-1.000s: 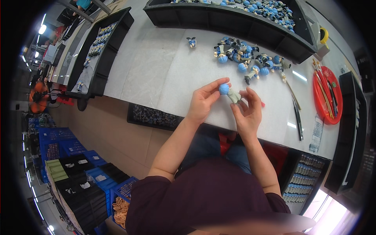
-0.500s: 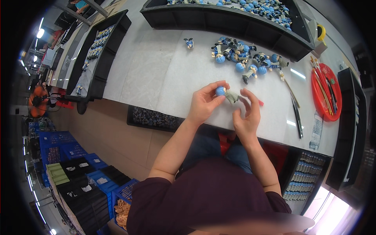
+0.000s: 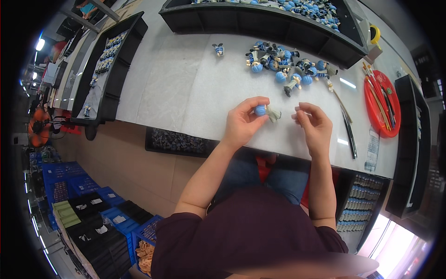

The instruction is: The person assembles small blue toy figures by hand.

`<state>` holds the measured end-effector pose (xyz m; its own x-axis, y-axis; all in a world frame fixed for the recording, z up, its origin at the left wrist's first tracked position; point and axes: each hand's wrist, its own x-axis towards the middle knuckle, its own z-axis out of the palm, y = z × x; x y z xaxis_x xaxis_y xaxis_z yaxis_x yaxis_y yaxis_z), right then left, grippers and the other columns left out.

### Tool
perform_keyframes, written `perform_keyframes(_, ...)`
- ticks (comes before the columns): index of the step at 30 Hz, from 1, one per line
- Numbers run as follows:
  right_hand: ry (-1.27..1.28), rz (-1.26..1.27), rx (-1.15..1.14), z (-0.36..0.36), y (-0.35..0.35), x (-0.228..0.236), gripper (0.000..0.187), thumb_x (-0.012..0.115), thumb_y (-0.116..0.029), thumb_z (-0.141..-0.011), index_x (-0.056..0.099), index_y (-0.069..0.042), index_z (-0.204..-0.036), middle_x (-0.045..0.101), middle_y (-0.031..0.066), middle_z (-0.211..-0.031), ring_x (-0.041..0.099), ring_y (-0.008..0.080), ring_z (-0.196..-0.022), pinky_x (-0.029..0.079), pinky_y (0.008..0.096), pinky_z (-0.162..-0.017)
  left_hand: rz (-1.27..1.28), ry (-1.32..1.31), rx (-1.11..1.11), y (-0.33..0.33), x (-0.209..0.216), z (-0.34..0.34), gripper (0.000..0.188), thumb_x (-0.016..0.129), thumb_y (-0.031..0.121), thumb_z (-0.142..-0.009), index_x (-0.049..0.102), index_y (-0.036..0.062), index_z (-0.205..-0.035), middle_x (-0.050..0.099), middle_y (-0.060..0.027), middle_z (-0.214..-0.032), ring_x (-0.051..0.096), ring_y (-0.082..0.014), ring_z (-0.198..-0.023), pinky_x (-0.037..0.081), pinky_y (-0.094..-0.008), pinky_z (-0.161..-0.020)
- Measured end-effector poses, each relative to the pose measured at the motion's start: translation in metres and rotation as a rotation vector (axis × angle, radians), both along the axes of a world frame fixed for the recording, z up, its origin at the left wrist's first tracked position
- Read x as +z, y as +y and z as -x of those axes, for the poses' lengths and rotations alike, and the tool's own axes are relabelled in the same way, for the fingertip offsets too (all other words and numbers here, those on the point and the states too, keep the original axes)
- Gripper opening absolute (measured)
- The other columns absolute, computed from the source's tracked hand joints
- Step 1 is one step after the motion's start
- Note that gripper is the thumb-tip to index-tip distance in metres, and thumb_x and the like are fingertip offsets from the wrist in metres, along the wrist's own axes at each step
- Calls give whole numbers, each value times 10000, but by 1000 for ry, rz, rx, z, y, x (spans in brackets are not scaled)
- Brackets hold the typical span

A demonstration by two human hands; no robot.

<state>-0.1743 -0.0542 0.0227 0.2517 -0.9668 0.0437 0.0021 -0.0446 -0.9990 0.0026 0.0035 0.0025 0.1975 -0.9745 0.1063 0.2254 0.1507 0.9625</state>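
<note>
My left hand (image 3: 242,122) pinches a small doll figurine (image 3: 274,115) by its blue head, between thumb and fingers. Its pale grey-green lower body points right, toward my other hand. My right hand (image 3: 317,128) is held apart from the figurine, with thumb and fingertips drawn together; whatever may be between them is too small or hidden to make out. Beyond both hands lies a loose pile of blue-haired figurines (image 3: 278,63) in blue and grey clothes. A single figurine (image 3: 219,49) lies off to the left of that pile.
A long black bin (image 3: 260,22) full of figurines stands at the back. Another black tray (image 3: 111,69) with figurines is at the left. Rightward are a black pen-like tool (image 3: 349,135), a red oval dish (image 3: 377,128) with brushes, yellow tape (image 3: 375,35) and a black tray (image 3: 403,186).
My right hand has moved right, away from the figurine, and its fingers have drawn together. A small red thing beside it is no longer visible. My left hand keeps its hold.
</note>
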Motion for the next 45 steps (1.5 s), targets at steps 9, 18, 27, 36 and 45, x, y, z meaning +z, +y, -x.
perform_keyframes(9, -411, -611, 93, -8, -1, 6, 265, 537, -152, -864, 521, 20, -1064, 599, 116, -956, 575, 120, -735, 480, 212, -600, -52, 15, -16, 3, 0, 0, 346, 581, -109, -731, 539, -28, -1065, 550, -101, -1086, 517, -134, -995, 447, -255, -850)
perform_keyframes(18, -230, -355, 21, -9, 2, -3, 166, 611, -30, -790, 591, 21, -947, 608, 85, -895, 566, 115, -732, 466, 218, -650, 43, -104, 29, 1, -7, 3, 298, 601, -90, -725, 520, -3, -998, 561, -113, -1039, 523, -136, -973, 438, -259, -831)
perform_keyframes(27, 126, 292, -24, -26, 8, 3, 148, 602, 51, -748, 638, -4, -880, 614, 62, -826, 578, 118, -765, 473, 219, -654, 85, -166, 12, 2, -9, 5, 280, 617, -83, -707, 501, 27, -937, 558, -128, -1037, 530, -158, -967, 433, -272, -828)
perform_keyframes(36, 188, 184, 26, -29, 6, 1, 192, 599, 44, -751, 623, -6, -934, 614, 71, -780, 604, 132, -738, 476, 229, -670, 207, -339, 100, 2, -13, 9, 235, 630, -35, -671, 535, 23, -878, 584, -109, -933, 575, -188, -835, 460, -278, -718)
perform_keyframes(45, 358, 438, 22, -36, 14, 9, 207, 567, 78, -747, 498, -16, -919, 585, 101, -747, 610, 158, -707, 482, 258, -615, 316, -590, 137, 3, -9, 9, 245, 649, -61, -655, 546, 15, -863, 593, -119, -941, 590, -183, -859, 485, -272, -725)
